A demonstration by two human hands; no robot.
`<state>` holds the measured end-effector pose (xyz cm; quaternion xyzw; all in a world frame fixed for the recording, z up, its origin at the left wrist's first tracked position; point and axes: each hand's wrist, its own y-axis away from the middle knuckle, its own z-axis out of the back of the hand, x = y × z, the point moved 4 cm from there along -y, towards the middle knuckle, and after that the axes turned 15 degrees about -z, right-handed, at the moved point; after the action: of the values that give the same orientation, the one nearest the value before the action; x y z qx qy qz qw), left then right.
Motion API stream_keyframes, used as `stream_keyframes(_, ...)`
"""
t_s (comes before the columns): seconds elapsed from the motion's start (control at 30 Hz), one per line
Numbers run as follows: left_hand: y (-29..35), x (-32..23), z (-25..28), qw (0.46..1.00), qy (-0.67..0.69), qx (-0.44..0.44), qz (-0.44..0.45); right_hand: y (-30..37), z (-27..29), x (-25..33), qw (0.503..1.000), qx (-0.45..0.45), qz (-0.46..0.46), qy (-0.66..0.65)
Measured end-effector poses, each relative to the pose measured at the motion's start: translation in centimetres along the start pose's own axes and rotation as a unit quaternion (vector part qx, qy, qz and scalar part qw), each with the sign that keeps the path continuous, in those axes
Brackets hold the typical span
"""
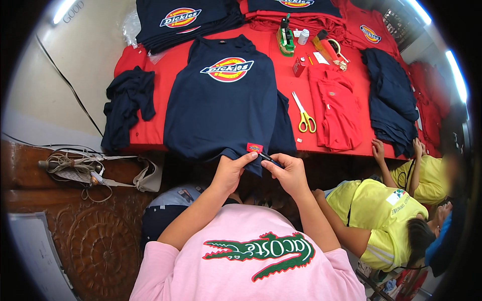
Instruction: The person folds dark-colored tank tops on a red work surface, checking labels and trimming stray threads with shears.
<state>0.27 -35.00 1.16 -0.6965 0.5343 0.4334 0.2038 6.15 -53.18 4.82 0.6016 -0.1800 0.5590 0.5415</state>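
A navy sleeveless top (221,113) with a red, yellow and white chest print lies spread over the table's near edge. Its lower hem is pinched by my left hand (231,173), thumb beside a small red label (254,148) sewn near the corner. Close against that label, my right hand (290,173) grips a slim black tool (269,159) between thumb and fingers. The tool's tip points at the label; its exact kind is too small to make out. The cloth below the hem hangs off the table.
Yellow-handled scissors (305,118) lie right of the top, beside folded red garments (335,110). Farther back stand a green tape dispenser (285,40) and a white bottle (304,36). Navy garments (186,22) are stacked behind. A person in yellow (381,215) sits close on my right.
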Motion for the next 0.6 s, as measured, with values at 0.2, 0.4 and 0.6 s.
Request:
stream_keyframes(0.2,0.4,-0.4,-0.5,1.000,0.014,0.000,-0.003,0.6,-0.1,0.5,1.000,-0.009,0.000,-0.008)
stream_keyframes(0.4,0.6,-0.1,-0.2,1.000,-0.003,0.014,0.002,-0.5,0.8,-1.2,0.994,-0.082,0.019,-0.070)
stream_keyframes(0.6,1.1,1.5,-0.8,0.999,0.020,0.037,0.018,-2.3,0.1,-2.0,0.966,0.088,-0.143,-0.199)
